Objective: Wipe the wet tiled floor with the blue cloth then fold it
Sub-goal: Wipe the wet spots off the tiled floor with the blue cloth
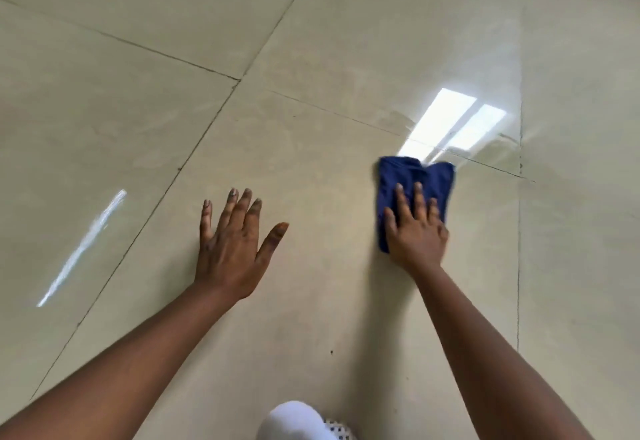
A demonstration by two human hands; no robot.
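Head view showed my right hand (414, 231) pressing straight fingers on the blue cloth (415, 183), bunched beyond the fingertips, my left hand (230, 249) spread on the floor (311, 301); soft and limp, I judged, best pinched at corners.

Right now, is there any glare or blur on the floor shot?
Head view: bright window glare on the floor just beyond the cloth, a thinner streak at far left; right hand and cloth are slightly motion-blurred, left hand a little sharper; grout lines bow from the wide lens.
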